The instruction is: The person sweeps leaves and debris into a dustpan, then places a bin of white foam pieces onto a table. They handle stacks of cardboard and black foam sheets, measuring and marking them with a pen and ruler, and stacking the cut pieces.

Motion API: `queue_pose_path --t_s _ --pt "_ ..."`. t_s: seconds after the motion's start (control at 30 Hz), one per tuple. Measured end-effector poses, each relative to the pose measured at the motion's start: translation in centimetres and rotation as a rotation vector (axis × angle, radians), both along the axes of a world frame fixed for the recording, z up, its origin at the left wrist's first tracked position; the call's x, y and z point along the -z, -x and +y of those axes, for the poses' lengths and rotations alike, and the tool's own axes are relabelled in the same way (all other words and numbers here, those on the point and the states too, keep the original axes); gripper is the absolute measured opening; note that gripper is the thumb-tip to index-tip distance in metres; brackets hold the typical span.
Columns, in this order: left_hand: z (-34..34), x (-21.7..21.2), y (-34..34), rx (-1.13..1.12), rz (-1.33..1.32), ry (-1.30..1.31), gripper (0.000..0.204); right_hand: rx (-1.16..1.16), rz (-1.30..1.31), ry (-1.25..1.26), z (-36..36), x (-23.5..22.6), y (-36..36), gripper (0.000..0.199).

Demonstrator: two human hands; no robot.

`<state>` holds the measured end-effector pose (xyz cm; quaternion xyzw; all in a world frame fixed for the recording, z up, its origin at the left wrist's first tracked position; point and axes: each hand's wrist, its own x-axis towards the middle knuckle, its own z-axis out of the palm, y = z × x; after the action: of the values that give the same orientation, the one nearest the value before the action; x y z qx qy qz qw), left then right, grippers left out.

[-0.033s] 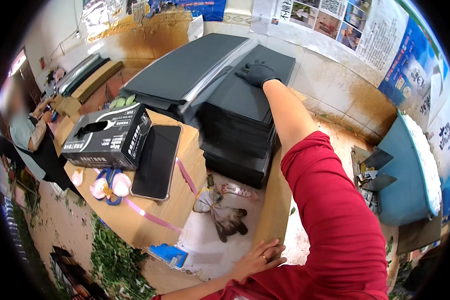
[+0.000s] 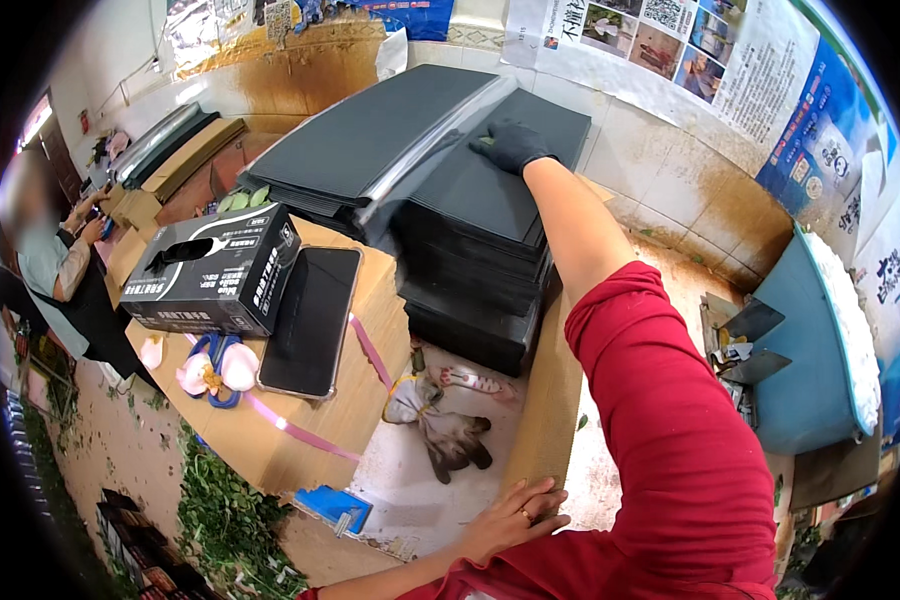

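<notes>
Touching black sheet stack (image 2: 470, 200): right hand (image 2: 515, 147), black-gloved; can't tell if it pinches anything.
Left hand (image 2: 512, 519): unclenched, resting on cardboard edge (image 2: 540, 430), probably bracing the lean.
Black sheet stack: right of second stack (image 2: 380, 130), near tiled wall (image 2: 630, 165), likely for easy reach.
Phone (image 2: 312, 325): on carton (image 2: 320, 435), presumably parked out of the way.

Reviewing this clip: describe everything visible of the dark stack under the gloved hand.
The dark stack is a tall pile of near-black rectangular sheets, perhaps paper or thin card. Its top looks smooth and matte; its near side shows many thin layers, with uneven edges and a slightly shinier lower part. It lies flat, its long side running away toward the tiled wall. The black-gloved right hand rests on its far part. Clear plastic runs along its left side, between it and another dark stack.
</notes>
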<state>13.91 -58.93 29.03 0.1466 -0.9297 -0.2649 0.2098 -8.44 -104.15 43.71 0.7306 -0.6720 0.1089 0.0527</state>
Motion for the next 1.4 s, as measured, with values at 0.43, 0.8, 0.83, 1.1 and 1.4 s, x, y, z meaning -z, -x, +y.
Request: queue_pose_path --t_s 0.43,0.8,0.83,1.1,1.4 --pt "-0.2 -4.8 1.4 -0.03 -0.112 -0.125 0.065 0.077 -0.381 -0.328 54.2 2.8 13.9 0.027" --pt "2.6 -5.0 6.3 0.051 -0.075 0.046 0.055 0.505 -0.457 0.121 69.1 8.3 -0.1 0.007" --pt "2.6 -4.9 6.3 0.057 -0.07 0.049 0.055 0.448 -0.735 0.069 67.0 8.4 -1.0 0.014" --pt "1.9 -5.0 5.9 0.05 -0.072 0.038 0.056 0.084 -1.467 -0.276 59.4 12.4 -3.4 0.111" --pt "1.0 -5.6 4.3 0.03 -0.14 -0.043 0.056 -0.072 -1.577 -0.453 57.5 13.4 -2.6 0.12"
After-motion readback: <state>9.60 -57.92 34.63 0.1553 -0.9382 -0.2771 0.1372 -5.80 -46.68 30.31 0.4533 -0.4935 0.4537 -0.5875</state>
